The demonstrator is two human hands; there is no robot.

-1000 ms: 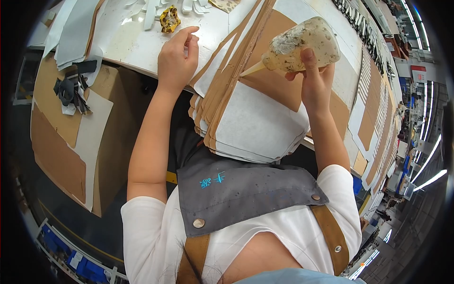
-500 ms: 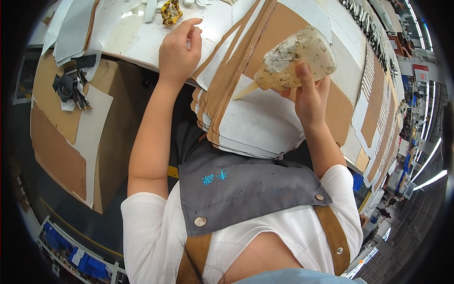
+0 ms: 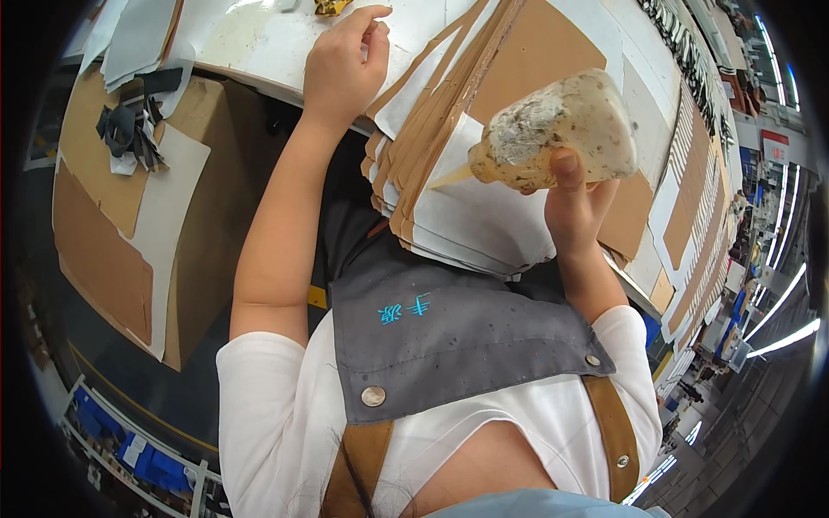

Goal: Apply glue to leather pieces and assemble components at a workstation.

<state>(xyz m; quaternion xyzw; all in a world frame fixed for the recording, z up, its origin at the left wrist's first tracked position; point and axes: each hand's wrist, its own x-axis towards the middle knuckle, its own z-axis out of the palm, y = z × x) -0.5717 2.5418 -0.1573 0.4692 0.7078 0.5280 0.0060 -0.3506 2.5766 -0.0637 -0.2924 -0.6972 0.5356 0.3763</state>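
Observation:
My right hand (image 3: 577,207) is wrapped round a grimy, translucent squeeze bottle (image 3: 596,112), its thumb on the near side. The bottle lies tilted, and its thin pale nozzle (image 3: 451,179) points left and down at the left edge of a white sheet (image 3: 484,220). Whether the tip touches the sheet I cannot tell. That sheet tops a fanned stack of brown and white boards (image 3: 406,164) overhanging the table edge. To the left of the stack, my left hand (image 3: 345,73) hovers by the table with its index finger stretched, the others loosely bent, and nothing visible in it.
A yellow-and-black patterned piece (image 3: 332,7) lies on the white table (image 3: 250,52) beyond my left hand. At the left, a cardboard box (image 3: 186,250) bears boards and dark scraps (image 3: 129,134). Striped strips and brown panels (image 3: 691,198) line the table's right side.
The bottle has moved slightly right and down with my right hand, and its nozzle still points at the sheet's left edge. My left hand appears a little farther right and higher in view.

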